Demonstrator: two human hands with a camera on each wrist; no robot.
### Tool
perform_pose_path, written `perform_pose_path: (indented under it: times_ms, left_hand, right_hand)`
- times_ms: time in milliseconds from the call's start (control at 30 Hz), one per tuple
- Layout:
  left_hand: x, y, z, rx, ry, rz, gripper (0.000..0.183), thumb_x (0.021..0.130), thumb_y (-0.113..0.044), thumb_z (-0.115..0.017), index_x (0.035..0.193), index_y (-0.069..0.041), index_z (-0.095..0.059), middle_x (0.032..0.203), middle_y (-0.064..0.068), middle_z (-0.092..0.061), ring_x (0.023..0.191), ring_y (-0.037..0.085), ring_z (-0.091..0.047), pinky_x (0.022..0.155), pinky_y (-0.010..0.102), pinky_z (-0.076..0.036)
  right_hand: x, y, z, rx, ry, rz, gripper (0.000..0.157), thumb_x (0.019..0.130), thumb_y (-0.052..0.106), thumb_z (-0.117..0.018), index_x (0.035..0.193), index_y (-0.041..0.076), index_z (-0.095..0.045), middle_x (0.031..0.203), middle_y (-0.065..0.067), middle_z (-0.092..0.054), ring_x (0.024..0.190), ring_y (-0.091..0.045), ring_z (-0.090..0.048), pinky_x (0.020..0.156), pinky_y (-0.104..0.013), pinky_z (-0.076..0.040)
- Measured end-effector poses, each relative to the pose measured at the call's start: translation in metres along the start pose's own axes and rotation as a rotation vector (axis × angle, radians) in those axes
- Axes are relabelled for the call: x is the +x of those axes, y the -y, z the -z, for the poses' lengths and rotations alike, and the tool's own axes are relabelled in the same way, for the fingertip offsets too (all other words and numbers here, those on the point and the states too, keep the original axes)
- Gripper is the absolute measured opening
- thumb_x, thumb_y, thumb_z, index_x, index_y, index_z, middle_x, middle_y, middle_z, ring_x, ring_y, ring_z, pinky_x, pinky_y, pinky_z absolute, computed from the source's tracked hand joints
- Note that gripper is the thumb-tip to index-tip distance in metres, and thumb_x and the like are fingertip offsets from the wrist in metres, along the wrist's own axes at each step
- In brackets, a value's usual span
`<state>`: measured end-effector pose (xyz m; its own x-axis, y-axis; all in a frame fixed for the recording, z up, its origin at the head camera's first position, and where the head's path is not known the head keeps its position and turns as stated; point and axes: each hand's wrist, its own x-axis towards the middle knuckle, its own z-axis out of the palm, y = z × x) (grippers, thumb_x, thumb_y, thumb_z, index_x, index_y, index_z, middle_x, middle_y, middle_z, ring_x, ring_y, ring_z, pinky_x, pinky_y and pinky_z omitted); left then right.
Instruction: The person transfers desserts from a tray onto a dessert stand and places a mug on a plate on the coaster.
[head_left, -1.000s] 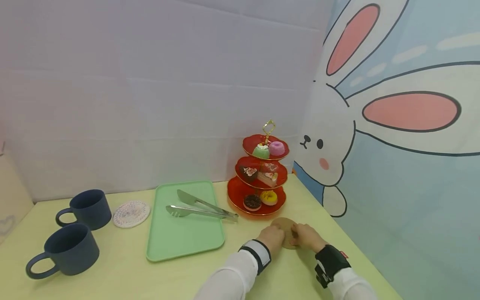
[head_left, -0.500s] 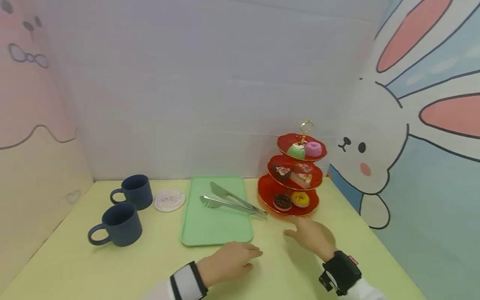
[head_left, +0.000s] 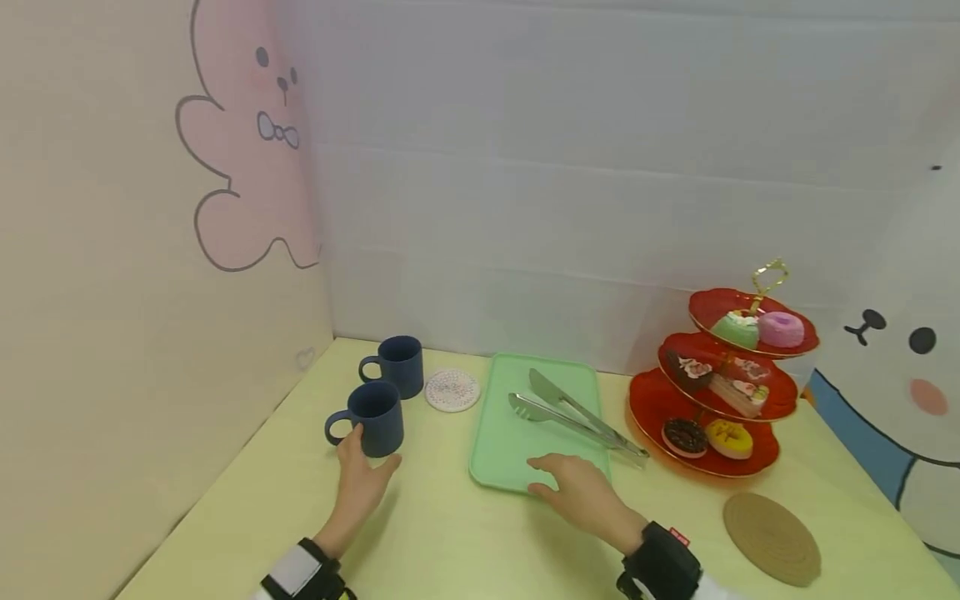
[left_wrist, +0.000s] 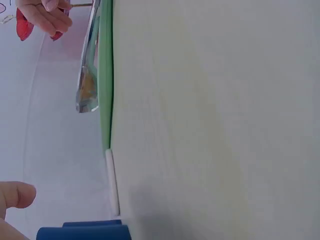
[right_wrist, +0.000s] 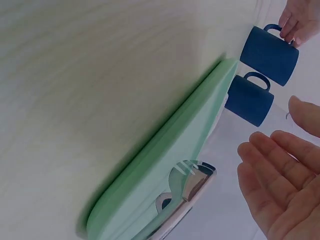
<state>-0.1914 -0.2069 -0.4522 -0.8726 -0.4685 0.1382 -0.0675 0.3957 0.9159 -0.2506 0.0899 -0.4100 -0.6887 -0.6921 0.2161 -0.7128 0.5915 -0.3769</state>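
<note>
My left hand [head_left: 362, 483] reaches to the nearer dark blue mug [head_left: 382, 423], thumb spread away from the fingers. Its fingertips overlap the mug by the handle in the head view; in the right wrist view too, that hand [right_wrist: 300, 20] is right at the handle side. Behind stands a second blue mug [head_left: 405, 367], handle also to the left. My right hand [head_left: 581, 496] hovers over the near right corner of the green tray [head_left: 495, 454], fingers extended and holding nothing. Metal tongs [head_left: 570, 414] lie across the tray, their joined end past its right edge.
A speckled white coaster [head_left: 452, 390] lies between mugs and tray. At right is a three-tier red stand [head_left: 645, 408] bearing toy cakes and donuts. A round brown mat [head_left: 772, 537] lies in front of it. Walls bound the table at left, back and right.
Both hands have let go of the brown mat and moved left, the left hand as far as the nearer mug. The head view has turned left. The mat stays on the table.
</note>
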Motion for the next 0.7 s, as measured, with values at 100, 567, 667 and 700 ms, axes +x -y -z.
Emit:
perform_pose_path:
  times_ms: [100, 567, 667, 700]
  left_hand:
    - [0.014, -0.001, -0.023, -0.093, -0.122, 0.053, 0.096, 0.075, -0.010, -0.067, 0.140, 0.011, -0.001, 0.139, 0.035, -0.005, 0.128, 0.050, -0.014, 0.105, 0.062, -0.018]
    - [0.083, 0.021, -0.055, -0.095, -0.616, 0.157, 0.099, 0.057, -0.021, -0.081, 0.135, 0.006, -0.026, 0.131, 0.031, -0.041, 0.118, 0.047, -0.038, 0.101, 0.057, -0.029]
    - [0.079, 0.021, -0.051, -0.143, -0.581, 0.124, 0.095, 0.058, -0.018, -0.080, 0.134, 0.007, -0.028, 0.130, 0.030, -0.043, 0.117, 0.044, -0.041, 0.102, 0.055, -0.030]
    - [0.076, 0.021, -0.050, -0.170, -0.565, 0.106, 0.095, 0.059, -0.016, -0.080, 0.134, 0.007, -0.027, 0.130, 0.029, -0.042, 0.118, 0.043, -0.041, 0.102, 0.054, -0.030]
  right_hand:
    - [0.001, 0.001, -0.004, -0.023, -0.010, 0.020, 0.033, 0.081, 0.017, -0.066, 0.108, -0.002, -0.065, 0.104, -0.016, -0.069, 0.097, -0.031, -0.062, 0.080, -0.050, -0.051]
    - [-0.018, -0.006, -0.011, 0.019, 0.022, -0.018, 0.030, 0.082, 0.017, -0.065, 0.105, -0.001, -0.066, 0.101, -0.015, -0.070, 0.092, -0.030, -0.063, 0.076, -0.048, -0.052]
    - [-0.022, -0.009, -0.008, 0.021, 0.020, -0.038, 0.029, 0.083, 0.018, -0.064, 0.106, 0.000, -0.066, 0.102, -0.015, -0.070, 0.093, -0.030, -0.063, 0.077, -0.048, -0.052]
    - [-0.024, -0.010, -0.007, 0.024, 0.020, -0.045, 0.030, 0.083, 0.018, -0.064, 0.106, 0.000, -0.066, 0.102, -0.015, -0.070, 0.093, -0.031, -0.063, 0.077, -0.048, -0.052]
